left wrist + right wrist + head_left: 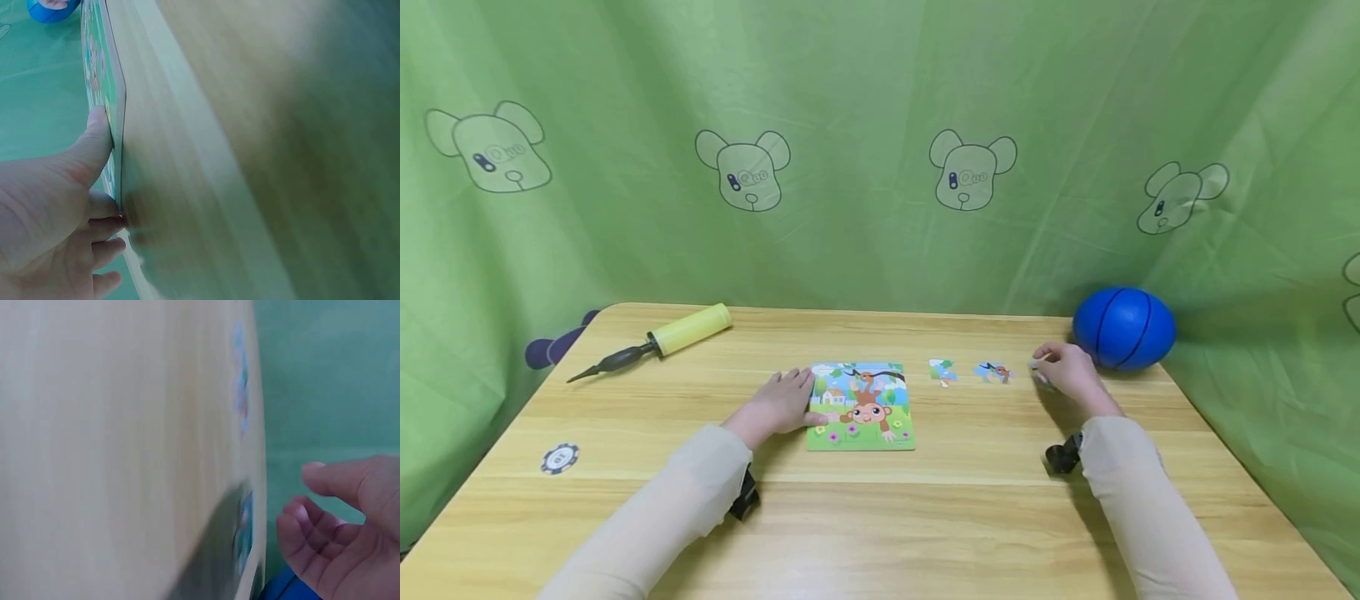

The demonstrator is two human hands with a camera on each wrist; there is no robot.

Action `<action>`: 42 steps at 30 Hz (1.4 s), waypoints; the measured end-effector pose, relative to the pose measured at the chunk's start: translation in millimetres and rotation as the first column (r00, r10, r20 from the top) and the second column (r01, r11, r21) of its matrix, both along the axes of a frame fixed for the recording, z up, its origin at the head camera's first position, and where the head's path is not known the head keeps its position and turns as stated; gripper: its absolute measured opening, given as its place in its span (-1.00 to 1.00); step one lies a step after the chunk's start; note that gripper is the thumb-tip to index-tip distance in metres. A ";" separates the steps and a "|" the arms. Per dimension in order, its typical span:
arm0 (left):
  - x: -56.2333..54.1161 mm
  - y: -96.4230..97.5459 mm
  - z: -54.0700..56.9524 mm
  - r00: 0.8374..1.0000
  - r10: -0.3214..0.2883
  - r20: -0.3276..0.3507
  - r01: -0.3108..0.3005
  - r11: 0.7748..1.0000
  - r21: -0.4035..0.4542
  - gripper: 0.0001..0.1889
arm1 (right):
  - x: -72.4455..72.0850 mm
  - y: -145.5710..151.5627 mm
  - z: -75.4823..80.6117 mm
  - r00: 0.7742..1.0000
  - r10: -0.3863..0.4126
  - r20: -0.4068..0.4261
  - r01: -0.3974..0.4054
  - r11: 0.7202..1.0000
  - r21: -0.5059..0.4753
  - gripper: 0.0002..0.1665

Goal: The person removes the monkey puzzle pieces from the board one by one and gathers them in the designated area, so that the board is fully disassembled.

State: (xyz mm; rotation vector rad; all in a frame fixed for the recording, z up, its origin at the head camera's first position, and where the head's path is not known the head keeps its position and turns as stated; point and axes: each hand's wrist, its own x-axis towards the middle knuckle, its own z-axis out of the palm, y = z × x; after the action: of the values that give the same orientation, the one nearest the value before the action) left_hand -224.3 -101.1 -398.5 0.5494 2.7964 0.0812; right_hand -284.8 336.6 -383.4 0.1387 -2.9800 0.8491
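Observation:
A square jigsaw puzzle (867,407) with a hanging monkey lies flat on the table. My left hand (785,403) rests at its left side, thumb on the picture and fingers stretched along the edge; the left wrist view shows the thumb (94,134) over the puzzle's border. To the right lie two loose puzzle pieces, one with green leaves (942,371) and one with a branch and bird (995,372). My right hand (1070,371) hovers over a third piece (245,531), which the fingers partly cover in the head view. Its thumb and loosely bent fingers stand apart, holding nothing.
A blue ball (1124,328) sits at the back right corner, just behind my right hand. At the back left lies a yellow hand pump (691,329) with a black nozzle. A poker chip (560,458) lies front left. Green curtain (865,250) hangs behind the table.

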 end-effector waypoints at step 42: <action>-0.1 -0.8 0.1 1.000 -0.001 -0.006 0.001 1.000 0.022 -0.14 | 13.4 -224.4 -8.1 0.869 0.487 0.088 -0.463 0.862 -0.207 -0.77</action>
State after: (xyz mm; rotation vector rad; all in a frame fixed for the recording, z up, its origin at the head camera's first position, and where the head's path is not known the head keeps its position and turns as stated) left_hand -224.4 -101.8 -398.5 0.5569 2.8043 0.1103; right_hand -271.5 112.2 -391.4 0.8777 -3.0119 1.2114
